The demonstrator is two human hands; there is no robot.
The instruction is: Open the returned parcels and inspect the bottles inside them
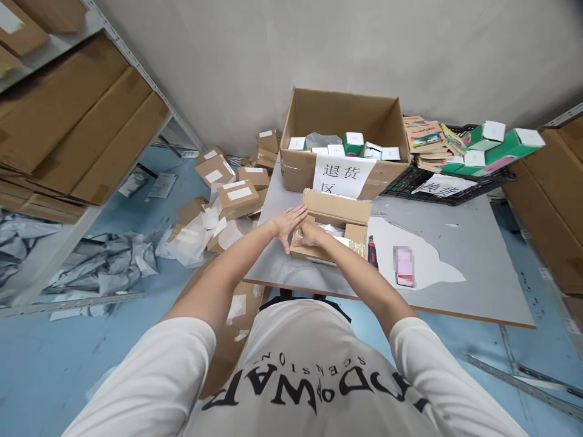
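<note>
You stand at a grey table point(478, 261) against a plain pale wall point(255, 54). Left of your grip, metal shelving point(150, 79) rises over a blue floor point(40, 352) littered with wrapping.

Small brown carton point(334, 227), flaps open, on table.

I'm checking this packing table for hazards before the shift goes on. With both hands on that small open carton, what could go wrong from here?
1. The utility knife lies just right of the small carton, close to the right hand; a sideways reach could meet it.
2. The carton sits near the table's front edge, so pressure from the left hand might push it off.
3. Parcels and wrapping litter the floor beside the table, a likely trip hazard.
</note>
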